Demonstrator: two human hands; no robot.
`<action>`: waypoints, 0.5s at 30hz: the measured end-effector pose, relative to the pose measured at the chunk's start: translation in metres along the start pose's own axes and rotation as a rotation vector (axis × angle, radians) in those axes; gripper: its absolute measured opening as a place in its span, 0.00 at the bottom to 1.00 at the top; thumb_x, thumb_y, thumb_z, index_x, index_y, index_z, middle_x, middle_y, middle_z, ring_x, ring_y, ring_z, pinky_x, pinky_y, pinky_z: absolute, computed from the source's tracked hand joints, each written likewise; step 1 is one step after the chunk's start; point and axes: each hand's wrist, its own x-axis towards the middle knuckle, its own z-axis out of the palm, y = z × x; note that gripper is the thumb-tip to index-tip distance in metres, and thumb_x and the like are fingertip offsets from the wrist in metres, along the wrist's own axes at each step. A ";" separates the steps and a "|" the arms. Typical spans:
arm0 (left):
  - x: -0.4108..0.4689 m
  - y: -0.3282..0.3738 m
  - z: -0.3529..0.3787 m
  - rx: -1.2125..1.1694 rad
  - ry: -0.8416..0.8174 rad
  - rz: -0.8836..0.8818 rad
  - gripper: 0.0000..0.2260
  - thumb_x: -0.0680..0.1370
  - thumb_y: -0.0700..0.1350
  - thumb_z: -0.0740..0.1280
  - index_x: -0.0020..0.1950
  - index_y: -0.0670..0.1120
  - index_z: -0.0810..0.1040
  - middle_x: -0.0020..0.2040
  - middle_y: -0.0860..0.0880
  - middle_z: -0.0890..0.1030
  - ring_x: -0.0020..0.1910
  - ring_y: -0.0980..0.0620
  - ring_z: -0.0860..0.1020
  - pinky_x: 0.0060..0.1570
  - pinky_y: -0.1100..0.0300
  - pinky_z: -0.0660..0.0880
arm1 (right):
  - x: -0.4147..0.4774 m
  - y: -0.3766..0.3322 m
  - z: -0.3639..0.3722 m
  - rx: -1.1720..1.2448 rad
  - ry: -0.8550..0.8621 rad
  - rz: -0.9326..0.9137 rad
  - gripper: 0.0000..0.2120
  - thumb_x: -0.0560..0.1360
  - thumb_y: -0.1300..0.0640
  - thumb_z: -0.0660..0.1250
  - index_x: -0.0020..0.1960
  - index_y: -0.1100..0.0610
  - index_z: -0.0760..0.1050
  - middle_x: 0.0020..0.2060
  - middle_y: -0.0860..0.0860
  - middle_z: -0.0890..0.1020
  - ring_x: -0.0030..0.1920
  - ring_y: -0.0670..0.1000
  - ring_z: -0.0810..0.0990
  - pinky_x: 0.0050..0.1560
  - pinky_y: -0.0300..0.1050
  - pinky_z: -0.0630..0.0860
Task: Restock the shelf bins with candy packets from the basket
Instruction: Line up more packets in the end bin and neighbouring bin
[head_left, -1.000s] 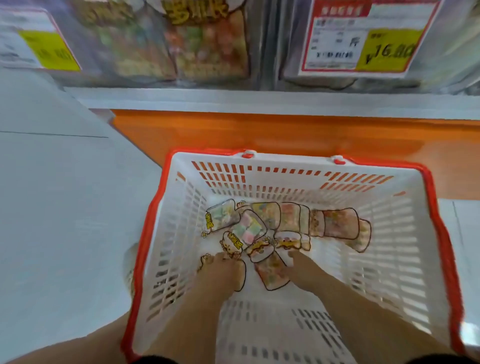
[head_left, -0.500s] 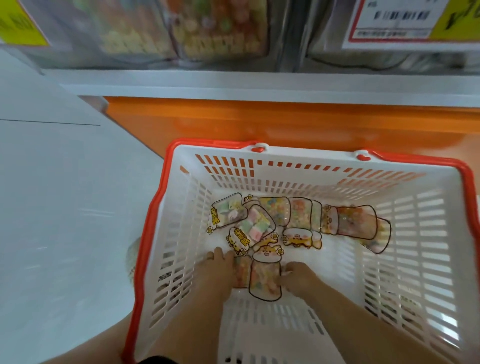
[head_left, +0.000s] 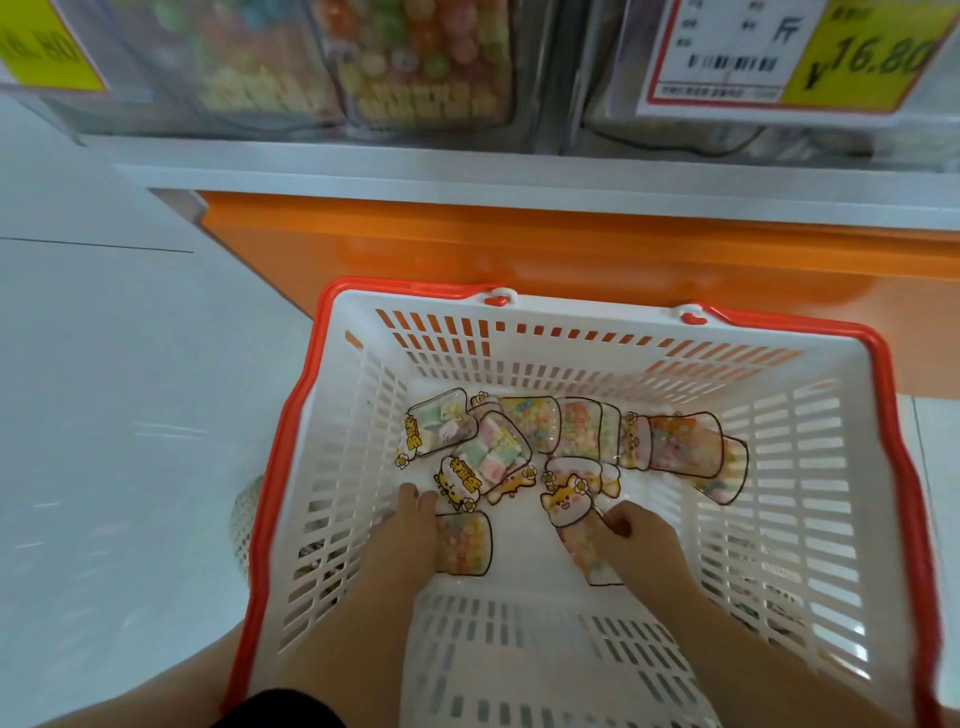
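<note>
Head view: hands moved apart now; right hand (head_left: 641, 545) pinches a clear cat-printed candy packet (head_left: 571, 512), left hand (head_left: 402, 535) covers another clear packet (head_left: 465, 543), grip unclear; lifting seems next.

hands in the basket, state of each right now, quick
Left hand: lies over the near-left packet; grip cannot be told.
Right hand: fingers curled round the cat-topped packet, holding it.

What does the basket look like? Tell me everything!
The basket is white plastic with slotted walls, an orange-red rim and two small clips on its far edge. It stands upright on the pale floor, by the orange shelf base. Candy packets lie on its bottom, where the left hand and right hand reach.
</note>
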 end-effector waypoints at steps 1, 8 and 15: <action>0.000 0.000 -0.001 0.013 0.001 -0.001 0.27 0.77 0.45 0.68 0.72 0.49 0.60 0.66 0.47 0.61 0.54 0.44 0.78 0.50 0.50 0.79 | -0.001 -0.002 -0.001 0.018 0.013 -0.010 0.12 0.75 0.53 0.67 0.40 0.62 0.73 0.31 0.53 0.73 0.32 0.50 0.68 0.35 0.45 0.65; -0.001 0.013 -0.018 0.223 -0.014 0.076 0.13 0.80 0.47 0.63 0.64 0.48 0.71 0.61 0.46 0.71 0.62 0.44 0.71 0.57 0.50 0.73 | 0.008 -0.008 -0.005 0.286 -0.041 0.120 0.10 0.75 0.60 0.66 0.38 0.64 0.73 0.32 0.55 0.74 0.33 0.53 0.73 0.38 0.48 0.70; -0.001 0.013 -0.062 -0.085 -0.260 0.152 0.08 0.79 0.41 0.68 0.56 0.49 0.84 0.57 0.51 0.82 0.55 0.53 0.79 0.54 0.63 0.75 | 0.012 -0.018 -0.028 0.392 -0.038 0.120 0.08 0.76 0.60 0.69 0.42 0.65 0.81 0.34 0.54 0.80 0.35 0.53 0.78 0.38 0.44 0.74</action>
